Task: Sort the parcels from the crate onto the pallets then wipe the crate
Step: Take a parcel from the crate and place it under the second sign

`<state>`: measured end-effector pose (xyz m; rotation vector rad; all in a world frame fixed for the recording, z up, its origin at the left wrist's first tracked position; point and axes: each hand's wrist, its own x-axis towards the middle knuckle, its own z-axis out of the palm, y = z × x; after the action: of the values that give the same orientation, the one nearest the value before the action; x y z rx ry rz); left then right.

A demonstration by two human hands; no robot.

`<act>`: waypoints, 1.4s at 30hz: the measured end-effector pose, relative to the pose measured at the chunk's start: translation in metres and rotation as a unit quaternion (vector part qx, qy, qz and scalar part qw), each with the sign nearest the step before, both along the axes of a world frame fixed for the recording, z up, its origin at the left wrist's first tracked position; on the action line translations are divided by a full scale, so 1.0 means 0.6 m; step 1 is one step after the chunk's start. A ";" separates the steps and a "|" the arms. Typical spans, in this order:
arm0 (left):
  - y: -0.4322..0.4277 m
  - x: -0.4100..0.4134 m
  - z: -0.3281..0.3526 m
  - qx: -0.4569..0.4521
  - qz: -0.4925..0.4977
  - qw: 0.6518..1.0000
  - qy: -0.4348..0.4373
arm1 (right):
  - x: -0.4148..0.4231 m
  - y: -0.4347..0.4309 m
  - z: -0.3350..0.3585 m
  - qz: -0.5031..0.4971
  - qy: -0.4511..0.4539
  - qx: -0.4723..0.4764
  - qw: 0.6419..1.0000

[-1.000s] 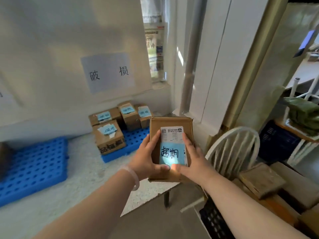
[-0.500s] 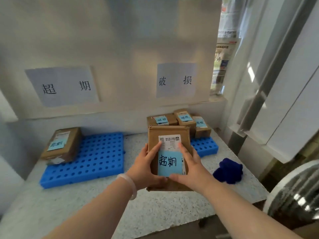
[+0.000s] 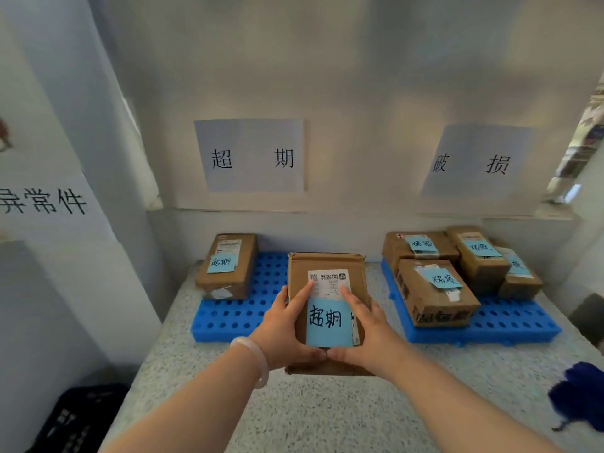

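Fingers point(image 3: 302, 292), left hand point(image 3: 284, 328) and right hand point(image 3: 369, 331), curl round parcel point(image 3: 327, 264) (blue note point(image 3: 328, 322)) above speckled counter point(image 3: 327, 416); white wall point(image 3: 359, 76).

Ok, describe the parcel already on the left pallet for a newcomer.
Below the wall sign reading 超期 lies the left blue pallet. The parcel sits at its back left corner, the only one resting there, unlike the crowded right pallet.
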<state>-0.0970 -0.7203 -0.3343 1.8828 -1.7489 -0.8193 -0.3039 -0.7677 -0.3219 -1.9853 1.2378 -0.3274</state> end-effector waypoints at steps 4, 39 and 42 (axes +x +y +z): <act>-0.010 0.058 -0.009 0.000 0.024 1.000 0.017 | 0.063 -0.026 -0.009 0.011 -0.003 0.012 1.000; -0.133 0.221 -0.171 0.052 0.175 0.982 0.040 | 0.262 -0.213 -0.173 -0.015 0.049 0.059 0.997; -0.096 0.206 -0.178 0.006 0.137 0.990 -0.031 | 0.228 -0.181 -0.180 0.021 0.053 -0.033 0.998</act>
<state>0.0268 -0.7777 -0.4409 2.1156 -1.4760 -0.6752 -0.1674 -0.8760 -0.4297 -2.1064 1.2626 -0.2478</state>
